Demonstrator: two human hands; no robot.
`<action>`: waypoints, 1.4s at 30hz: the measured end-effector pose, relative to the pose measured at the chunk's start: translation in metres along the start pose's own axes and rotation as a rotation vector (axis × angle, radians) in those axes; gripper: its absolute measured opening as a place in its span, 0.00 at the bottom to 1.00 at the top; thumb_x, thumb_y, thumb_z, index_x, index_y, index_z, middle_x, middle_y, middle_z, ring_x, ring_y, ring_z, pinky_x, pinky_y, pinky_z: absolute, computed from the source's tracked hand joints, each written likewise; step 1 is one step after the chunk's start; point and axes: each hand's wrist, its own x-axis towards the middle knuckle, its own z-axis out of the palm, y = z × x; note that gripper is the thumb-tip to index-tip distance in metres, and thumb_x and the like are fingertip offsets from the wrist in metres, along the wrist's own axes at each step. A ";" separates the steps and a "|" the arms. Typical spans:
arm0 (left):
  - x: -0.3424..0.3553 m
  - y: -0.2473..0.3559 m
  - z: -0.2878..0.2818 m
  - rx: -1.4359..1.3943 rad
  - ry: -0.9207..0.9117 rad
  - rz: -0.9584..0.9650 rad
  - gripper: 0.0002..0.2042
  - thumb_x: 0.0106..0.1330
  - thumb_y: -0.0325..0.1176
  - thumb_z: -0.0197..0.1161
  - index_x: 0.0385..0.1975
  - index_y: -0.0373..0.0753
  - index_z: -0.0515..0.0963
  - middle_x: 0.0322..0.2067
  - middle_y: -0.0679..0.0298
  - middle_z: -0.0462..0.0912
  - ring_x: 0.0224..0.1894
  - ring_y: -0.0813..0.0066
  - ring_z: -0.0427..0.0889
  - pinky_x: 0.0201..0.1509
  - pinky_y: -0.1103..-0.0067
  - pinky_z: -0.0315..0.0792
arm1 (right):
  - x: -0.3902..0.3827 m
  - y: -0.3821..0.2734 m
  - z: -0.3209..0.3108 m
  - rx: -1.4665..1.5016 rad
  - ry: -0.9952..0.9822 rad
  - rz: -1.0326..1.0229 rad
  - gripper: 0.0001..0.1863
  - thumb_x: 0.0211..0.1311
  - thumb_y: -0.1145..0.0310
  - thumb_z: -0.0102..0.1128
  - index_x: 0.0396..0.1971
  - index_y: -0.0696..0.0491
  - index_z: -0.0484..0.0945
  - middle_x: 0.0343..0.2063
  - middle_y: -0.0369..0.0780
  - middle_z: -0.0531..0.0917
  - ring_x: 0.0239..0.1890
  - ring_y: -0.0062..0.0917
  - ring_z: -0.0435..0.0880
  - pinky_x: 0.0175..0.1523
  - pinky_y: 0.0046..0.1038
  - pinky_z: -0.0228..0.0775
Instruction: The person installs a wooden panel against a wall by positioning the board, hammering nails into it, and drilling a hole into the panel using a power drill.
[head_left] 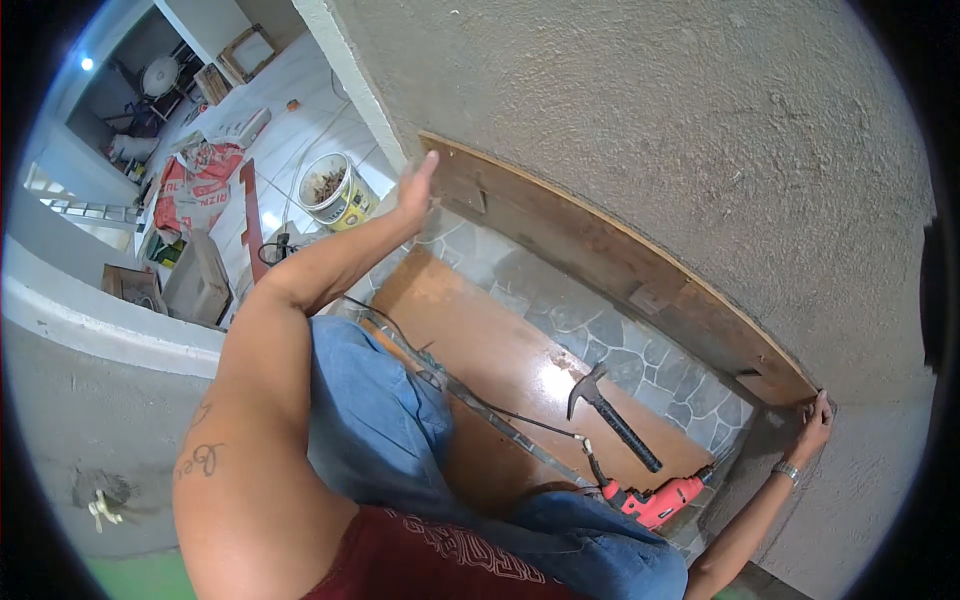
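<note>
A long, thin wooden board [600,243] stands on its edge along the rough plastered wall. My left hand [414,192] is at its left end, holding it there with the fingers pointing up; part of the grip is hidden. At the far right corner, my right hand [817,425] grips the board's upper edge, fingers closed. Small wood pieces are fixed to the board's near face. Below it lies a brown plywood sheet [490,325], on which rests a claw hammer [618,425] with a black handle. A red power drill [662,502] lies beside my knee.
A black cord [500,408] crosses the plywood near a long bar. Stone-patterned tiles [640,350] show between sheet and wall. Beyond the opening at left stand a bucket of debris [338,190], red-and-white sacks [197,185] and a wooden box [197,280].
</note>
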 end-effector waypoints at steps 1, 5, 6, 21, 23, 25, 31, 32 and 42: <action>0.006 0.009 0.001 -0.124 -0.136 -0.003 0.42 0.70 0.51 0.60 0.76 0.46 0.42 0.75 0.58 0.49 0.75 0.53 0.53 0.69 0.48 0.59 | 0.002 0.006 0.007 0.007 0.021 0.004 0.20 0.62 0.50 0.71 0.37 0.53 0.79 0.32 0.32 0.79 0.33 0.16 0.75 0.42 0.22 0.74; 0.005 0.026 0.042 -0.221 -0.005 0.013 0.40 0.71 0.52 0.59 0.76 0.45 0.45 0.76 0.58 0.49 0.76 0.53 0.51 0.71 0.48 0.59 | 0.009 0.013 -0.006 -0.015 -0.015 0.014 0.24 0.62 0.50 0.71 0.43 0.57 0.80 0.38 0.37 0.83 0.39 0.22 0.81 0.49 0.25 0.76; 0.001 0.030 0.060 -0.207 -0.015 0.011 0.39 0.72 0.52 0.57 0.76 0.45 0.45 0.76 0.59 0.48 0.76 0.53 0.50 0.71 0.48 0.58 | 0.001 0.010 -0.011 -0.037 0.042 0.024 0.25 0.63 0.52 0.69 0.46 0.59 0.79 0.42 0.40 0.84 0.43 0.26 0.82 0.52 0.27 0.76; 0.013 0.005 0.054 -0.196 -0.067 0.019 0.32 0.70 0.58 0.57 0.68 0.47 0.64 0.65 0.60 0.68 0.64 0.58 0.70 0.61 0.57 0.72 | -0.081 0.004 0.091 -0.043 -0.044 0.035 0.23 0.63 0.49 0.69 0.31 0.55 0.75 0.24 0.32 0.77 0.26 0.14 0.69 0.31 0.20 0.64; 0.009 0.006 0.058 -0.205 -0.069 -0.030 0.31 0.70 0.56 0.57 0.69 0.51 0.60 0.70 0.64 0.60 0.66 0.59 0.67 0.58 0.58 0.74 | -0.075 0.013 0.084 -0.009 -0.053 0.008 0.23 0.62 0.48 0.69 0.30 0.54 0.75 0.24 0.32 0.77 0.26 0.14 0.69 0.33 0.19 0.63; 0.016 0.012 0.049 -0.198 -0.088 -0.005 0.32 0.70 0.56 0.57 0.70 0.51 0.60 0.71 0.64 0.59 0.67 0.59 0.66 0.57 0.58 0.75 | -0.077 0.013 0.095 -0.027 -0.073 -0.010 0.22 0.63 0.49 0.69 0.28 0.53 0.74 0.24 0.32 0.76 0.25 0.14 0.69 0.33 0.19 0.64; 0.002 0.012 0.055 -0.227 -0.034 -0.029 0.33 0.70 0.56 0.56 0.71 0.50 0.58 0.71 0.61 0.60 0.69 0.59 0.64 0.62 0.58 0.71 | -0.076 0.009 0.096 0.044 -0.146 0.090 0.20 0.65 0.51 0.68 0.26 0.53 0.76 0.23 0.32 0.78 0.26 0.13 0.72 0.34 0.19 0.66; -0.004 0.013 0.060 -0.218 0.040 -0.053 0.34 0.70 0.58 0.56 0.71 0.50 0.59 0.70 0.61 0.60 0.69 0.59 0.64 0.64 0.57 0.69 | -0.078 0.008 0.099 0.019 -0.110 0.052 0.20 0.65 0.52 0.68 0.26 0.53 0.77 0.23 0.33 0.79 0.26 0.13 0.72 0.35 0.19 0.66; -0.009 0.010 0.064 -0.192 -0.026 -0.042 0.36 0.69 0.63 0.52 0.71 0.47 0.60 0.69 0.58 0.62 0.70 0.57 0.62 0.66 0.59 0.66 | -0.073 0.014 0.099 -0.042 -0.051 -0.059 0.19 0.63 0.54 0.69 0.24 0.55 0.81 0.22 0.31 0.79 0.26 0.14 0.71 0.33 0.21 0.66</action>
